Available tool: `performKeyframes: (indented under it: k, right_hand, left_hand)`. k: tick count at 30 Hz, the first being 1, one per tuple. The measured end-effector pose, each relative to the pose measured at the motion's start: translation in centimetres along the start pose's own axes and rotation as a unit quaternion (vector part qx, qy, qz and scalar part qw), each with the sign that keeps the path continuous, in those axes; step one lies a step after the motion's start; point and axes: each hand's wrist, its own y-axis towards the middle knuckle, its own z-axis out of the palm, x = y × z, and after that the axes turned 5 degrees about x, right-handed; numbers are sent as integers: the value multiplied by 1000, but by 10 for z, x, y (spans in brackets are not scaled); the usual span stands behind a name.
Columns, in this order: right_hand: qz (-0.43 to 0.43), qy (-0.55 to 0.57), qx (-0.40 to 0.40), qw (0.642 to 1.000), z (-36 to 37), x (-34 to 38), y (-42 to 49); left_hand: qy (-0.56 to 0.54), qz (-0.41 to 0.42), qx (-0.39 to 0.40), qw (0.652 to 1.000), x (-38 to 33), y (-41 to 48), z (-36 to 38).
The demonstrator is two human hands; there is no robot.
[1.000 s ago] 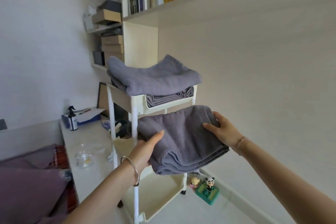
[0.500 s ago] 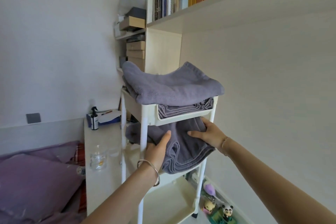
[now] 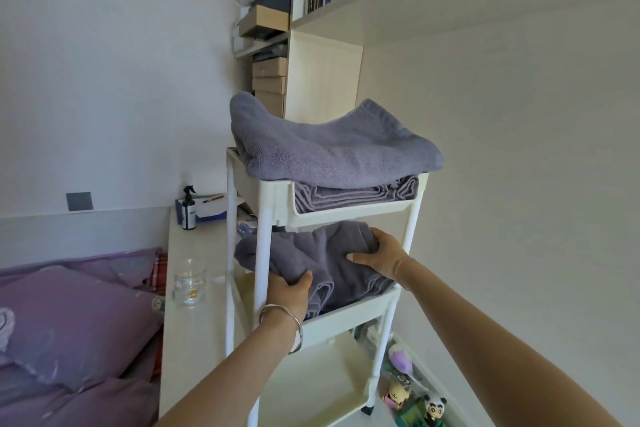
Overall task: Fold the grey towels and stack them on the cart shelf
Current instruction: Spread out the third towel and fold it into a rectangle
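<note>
Our left hand grips the near left corner of the folded grey towel, thumb on top and fingers hidden beneath. Our right hand is curled over the towel's right side, with the thumb lying flat on the cloth. The towel lies on the middle shelf of the white cart. Its left end bulges out past the post, and its near folds hang just over the front rim. Above, on the top shelf, a bulky towel sits on a flat-folded towel.

We judge the towel in hand to be light, thick and wholly limp. It will not keep its shape unless borne from beneath, and its layers will likely slide on one another. Nothing here can break, and the terry should give good purchase. We would take it at the two short sides, fingers under the whole bundle and thumbs pinning the top layer, so that the folds do not fan open. To seat it, we would push from the near folded edge rather than drag the top layer.
</note>
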Motion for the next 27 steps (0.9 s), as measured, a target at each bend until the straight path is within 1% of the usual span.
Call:
performKeyframes:
  k: [3,4,6,8,10,11,12,13,14,15,16,17,18,19,21,24,27]
  right_hand:
    - [14,-100,6,995,3,-4,5]
    - [9,-114,-3,993,2,-4,6]
    - [-10,-94,-30,995,0,-2,7]
    - [-33,-69,-54,996,-1,-1,8]
    - [-51,-86,-62,993,-1,-1,7]
    - [-54,-124,-59,989,0,-2,7]
    - [-58,-188,-56,979,0,-2,6]
    - [-80,-263,-62,959,1,-2,4]
    - [-132,-326,-78,933,3,-1,1]
    - [-213,-351,-92,907,6,0,-3]
    - [-286,-346,-84,889,11,-1,-7]
    - [-339,-334,-70,877,16,-4,-12]
    - [-362,-336,-54,868,21,-9,-17]
    - [-357,-353,-40,864,25,-17,-20]
    - [-305,-379,-25,874,26,-31,-27]
    - [-271,-355,-37,894,25,-49,-32]
    - [-240,-324,-65,913,26,-51,-37]
  left_hand:
    - [122,-1,-16,992,-2,-5,1]
    - [150,6,-33,988,-4,-6,1]
    - [163,51,-69,983,-7,-6,1]
    - [158,88,-89,979,-7,-3,2]
    - [196,102,-80,972,-5,-3,2]
    - [233,111,-68,964,-4,-2,2]
    - [288,126,-59,947,-4,-5,3]
    - [352,153,-55,922,-3,-9,4]
    - [409,191,-51,891,-3,-11,4]
    - [456,227,-40,860,-3,-12,3]
    - [492,249,-19,834,-3,-12,2]
    - [522,256,9,813,-2,-10,1]
    - [554,252,33,793,-2,-9,-1]
    - [588,241,50,770,0,-8,-2]
    - [653,209,77,724,5,-11,-4]
    - [699,147,121,689,13,-14,-3]
    - [730,130,139,656,19,-7,-3]
